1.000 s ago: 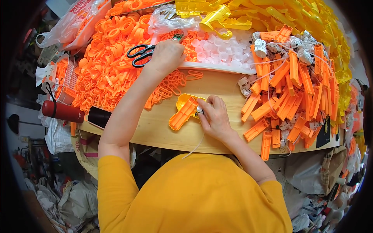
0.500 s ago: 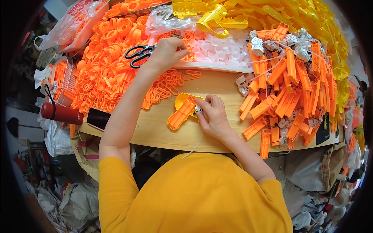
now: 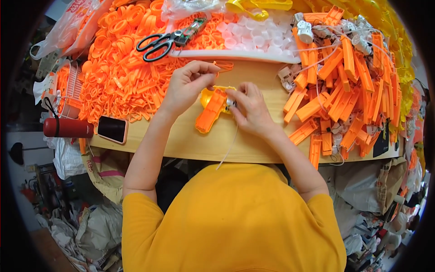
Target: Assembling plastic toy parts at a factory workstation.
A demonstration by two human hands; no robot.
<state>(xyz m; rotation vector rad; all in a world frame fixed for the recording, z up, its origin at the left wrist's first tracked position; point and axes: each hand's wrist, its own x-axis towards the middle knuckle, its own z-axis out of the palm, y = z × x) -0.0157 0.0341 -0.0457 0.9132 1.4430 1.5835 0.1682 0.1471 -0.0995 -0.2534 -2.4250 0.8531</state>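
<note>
My right hand (image 3: 253, 109) grips a yellow plastic shell (image 3: 206, 97) by its right side, just above the table. In the shell lies a long orange plastic tray (image 3: 211, 112), with a small white part (image 3: 230, 103) beside my right fingertips. From there a thin pale wire (image 3: 229, 147) hangs to the table's near edge. Thumb and fingers of my left hand (image 3: 188, 88) are pinched at the shell's upper left. A small orange piece (image 3: 215, 64) shows at those fingertips, partly hidden, too small to name. Scissors (image 3: 159, 45) with black handles lie beyond my left hand.
Orange rings and clips (image 3: 122, 68) pile up at left, beside a phone (image 3: 112, 129) and a red flask (image 3: 69, 128). Behind, a white tray (image 3: 235, 55) holds translucent caps (image 3: 263, 34). Orange trays with wires (image 3: 344, 90) heap at right; yellow shells (image 3: 401, 59) lie behind them.
My left hand has come back from the small orange parts near the scissors to the yellow shell. My right hand keeps its hold on the shell. The whole view has shifted slightly.
</note>
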